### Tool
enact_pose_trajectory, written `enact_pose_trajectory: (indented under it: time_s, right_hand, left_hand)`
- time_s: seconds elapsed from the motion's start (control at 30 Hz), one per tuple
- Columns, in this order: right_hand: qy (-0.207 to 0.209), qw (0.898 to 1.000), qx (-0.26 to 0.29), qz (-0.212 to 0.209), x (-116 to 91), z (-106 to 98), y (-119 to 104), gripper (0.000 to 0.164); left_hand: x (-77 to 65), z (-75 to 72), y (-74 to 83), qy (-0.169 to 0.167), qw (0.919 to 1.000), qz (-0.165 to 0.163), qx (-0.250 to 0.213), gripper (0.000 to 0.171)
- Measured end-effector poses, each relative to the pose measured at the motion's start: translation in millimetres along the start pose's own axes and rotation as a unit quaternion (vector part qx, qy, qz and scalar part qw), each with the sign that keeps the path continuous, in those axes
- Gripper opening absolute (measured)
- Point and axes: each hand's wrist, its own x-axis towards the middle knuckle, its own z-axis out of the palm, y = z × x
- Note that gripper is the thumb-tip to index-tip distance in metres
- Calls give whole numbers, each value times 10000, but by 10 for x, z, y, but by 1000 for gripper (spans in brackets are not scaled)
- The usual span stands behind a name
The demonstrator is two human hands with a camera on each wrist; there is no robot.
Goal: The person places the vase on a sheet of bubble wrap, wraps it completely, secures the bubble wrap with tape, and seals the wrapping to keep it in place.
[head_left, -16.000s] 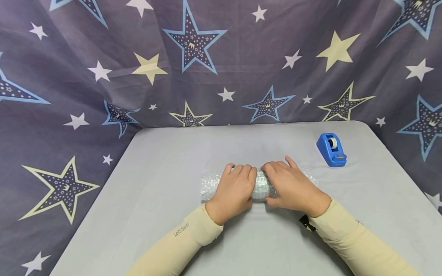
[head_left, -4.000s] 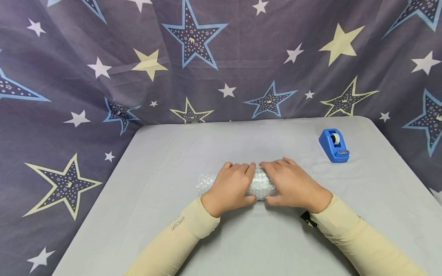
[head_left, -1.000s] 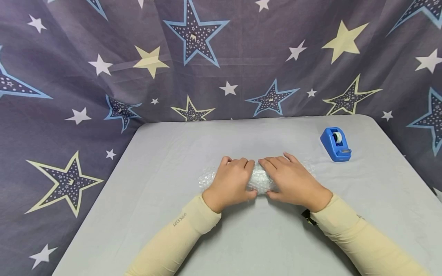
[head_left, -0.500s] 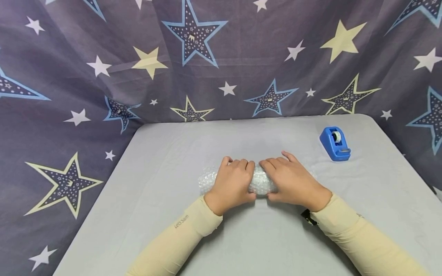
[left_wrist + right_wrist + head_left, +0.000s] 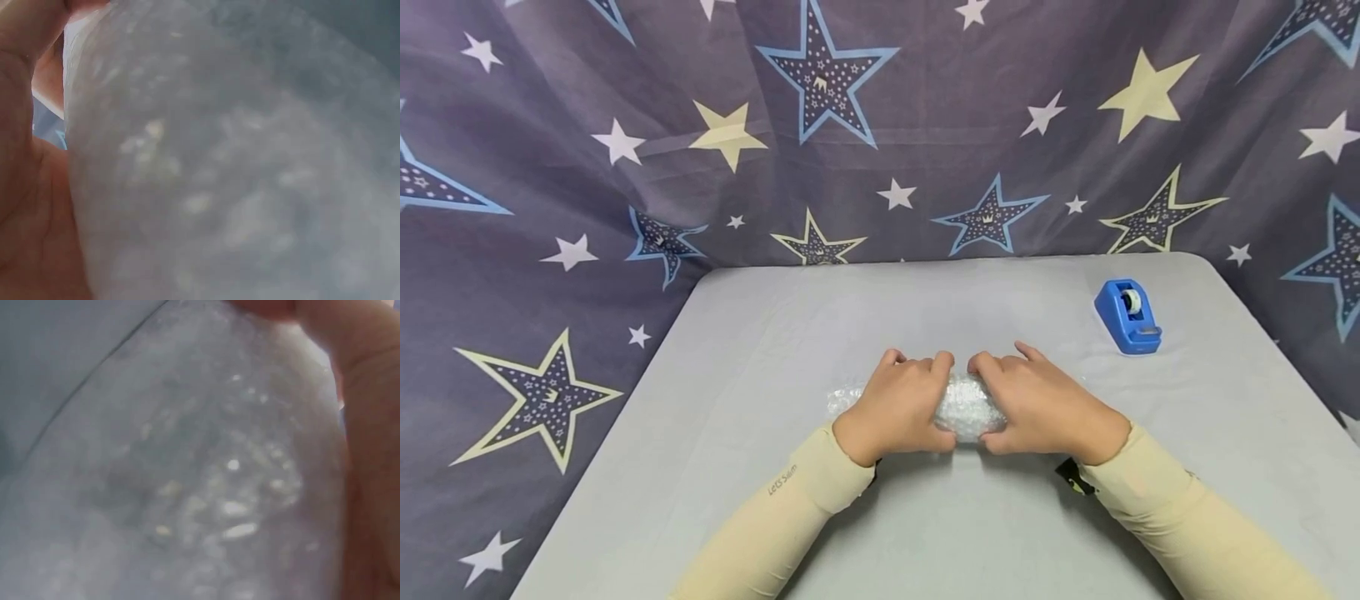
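Observation:
A roll of clear bubble wrap [image 5: 968, 408] lies crosswise at the middle of the table. My left hand [image 5: 904, 408] grips its left part, fingers over the far side and thumb at the near side. Mirroring it, my right hand [image 5: 1041, 408] grips the right part, thumb close to the left one. Only the middle of the roll and a piece at the left end show past the hands. In the left wrist view the bubble wrap [image 5: 206, 175] fills most of the picture, blurred, against the palm. The right wrist view shows the bubble wrap [image 5: 206, 462] just as near.
A blue tape dispenser [image 5: 1127, 318] with a roll of tape stands at the back right of the grey-covered table [image 5: 760, 350]. Behind the table's far edge hangs a dark curtain [image 5: 925, 108] with a star pattern.
Over the last second both hands and the bubble wrap roll have come slightly nearer to the body. Less of the wrap shows beyond the right hand. The tape dispenser stays in its place.

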Motion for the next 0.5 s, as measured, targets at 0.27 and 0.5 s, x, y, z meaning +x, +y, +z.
enact_pose_trajectory:
  time_s: [0.27,0.5]
  right_hand:
    - [121,9999,17,-71,17,-13,39,76]
    - [240,9994,-4,-239,43,-14,69,73]
  left_hand:
    - [-2,4,-16,210,9997,-40,149,57]
    - [23,-10,-30,285,9996,2,74,59]
